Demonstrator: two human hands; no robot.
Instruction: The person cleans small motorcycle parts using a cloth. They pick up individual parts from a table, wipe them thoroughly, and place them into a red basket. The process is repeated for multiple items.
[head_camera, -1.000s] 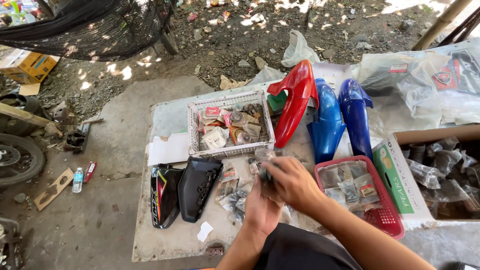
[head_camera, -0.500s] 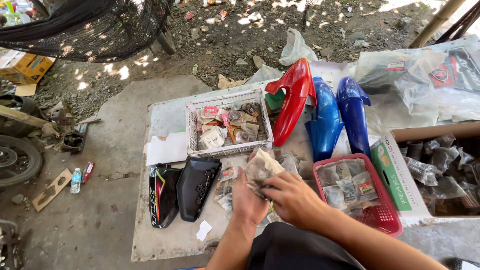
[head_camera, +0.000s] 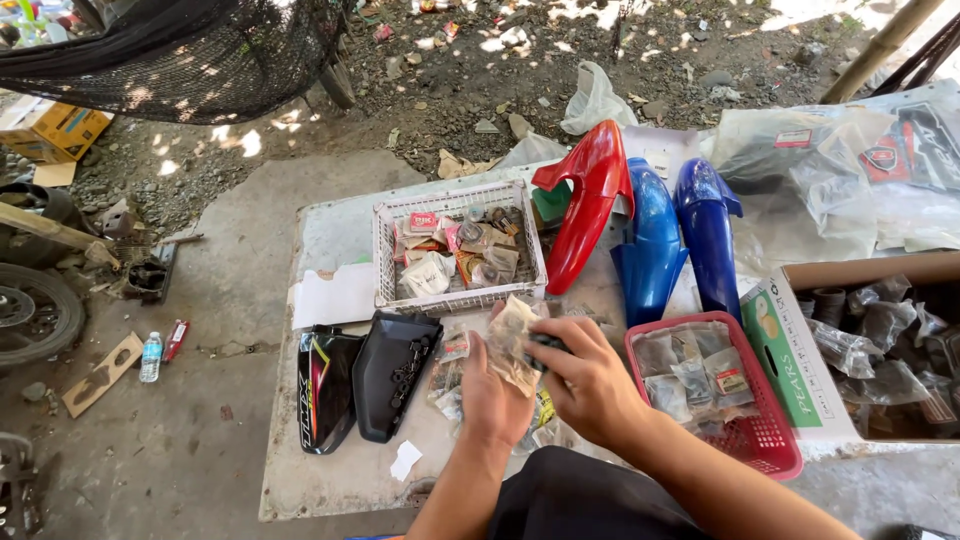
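Note:
My left hand (head_camera: 495, 395) holds up a small clear plastic packet (head_camera: 513, 335) of parts just below the white basket (head_camera: 387, 262). My right hand (head_camera: 588, 380) grips a dark small part (head_camera: 545, 347) at the packet's right edge, so both hands meet over the board. More small packets (head_camera: 447, 375) lie on the board under my hands. The white basket is full of bagged spare parts.
A red basket (head_camera: 765, 445) with packets sits to my right, beside a cardboard box (head_camera: 800, 375) of bagged parts. One red fender (head_camera: 590, 200) and two blue fenders (head_camera: 655, 245) lie behind. Black panels (head_camera: 390, 375) lie left. A tyre (head_camera: 35, 315) and bottle (head_camera: 151, 357) are on the floor.
My hands have lifted the packet from low over the board up toward the white basket, and my right hand has shifted onto its right edge.

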